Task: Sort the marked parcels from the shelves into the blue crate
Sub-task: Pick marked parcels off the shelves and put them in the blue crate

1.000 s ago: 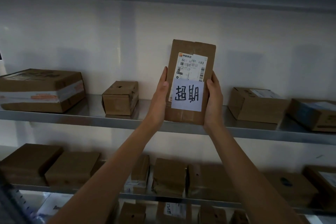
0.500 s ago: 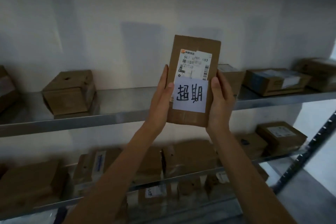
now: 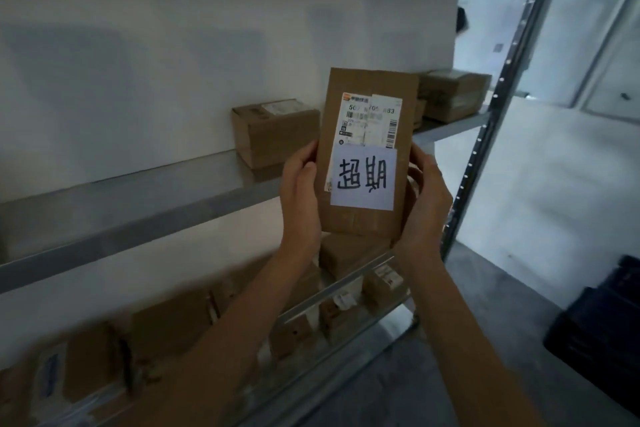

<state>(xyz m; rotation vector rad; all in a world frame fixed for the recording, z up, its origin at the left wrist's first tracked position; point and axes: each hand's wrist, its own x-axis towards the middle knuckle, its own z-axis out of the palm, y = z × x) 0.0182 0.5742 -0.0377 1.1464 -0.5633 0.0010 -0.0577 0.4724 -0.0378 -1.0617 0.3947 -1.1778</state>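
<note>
Both hands grasp an upright cardboard parcel [image 3: 369,152] with a handwritten white note [image 3: 363,178] at centre; left hand [image 3: 299,198] and right hand [image 3: 426,198] clasp its side edges. A dark crate [image 3: 602,329] sits at four o'clock; the edge-only hold could slip during the carry; the steel shelf upright [image 3: 485,135] at two o'clock could snag it.

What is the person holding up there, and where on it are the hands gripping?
A flat cardboard parcel with a handwritten white note, held upright. The left hand grips its lower left edge, the right hand its lower right edge.
</note>
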